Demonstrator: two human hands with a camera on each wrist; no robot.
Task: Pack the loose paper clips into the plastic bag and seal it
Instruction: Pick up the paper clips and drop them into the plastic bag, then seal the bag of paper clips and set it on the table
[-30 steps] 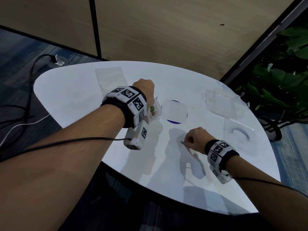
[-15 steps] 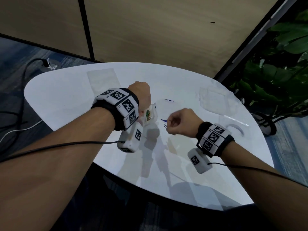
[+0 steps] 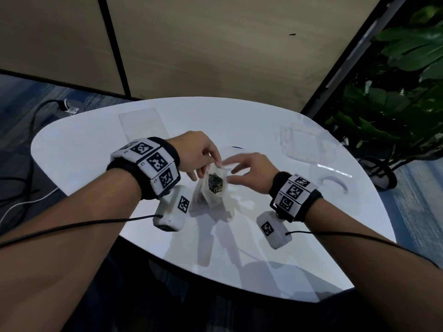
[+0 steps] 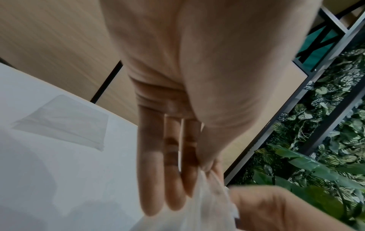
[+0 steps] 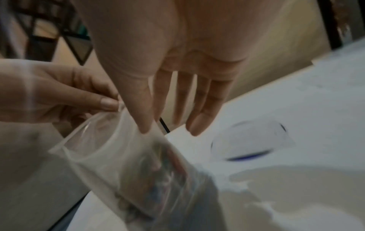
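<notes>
A small clear plastic bag (image 3: pixel 211 195) hangs upright just above the white table (image 3: pixel 84 152), with a dark clump of paper clips (image 3: pixel 215 183) showing through its open mouth. My left hand (image 3: pixel 215 164) pinches the bag's top edge between thumb and forefinger, and its other fingers are straight. In the left wrist view the left hand (image 4: pixel 207 169) holds the bag (image 4: pixel 209 206) the same way. My right hand (image 3: pixel 230 171) is beside the bag mouth with its fingers spread and nothing in them. In the right wrist view the thumb of the right hand (image 5: pixel 169 129) touches the bag (image 5: pixel 118 159) at its rim.
A shallow clear dish with a blue rim (image 3: pixel 231 150) lies just behind the hands. Flat spare bags (image 3: pixel 141 125) lie at the back left, and crumpled clear plastic (image 3: pixel 304 144) at the right. A leafy plant (image 3: pixel 395 92) stands beyond the table's right edge.
My right hand lifted off the table pinching a clip, moved left to the bag and spread its fingers at the mouth. The left hand kept hold of the bag and turned its mouth up.
</notes>
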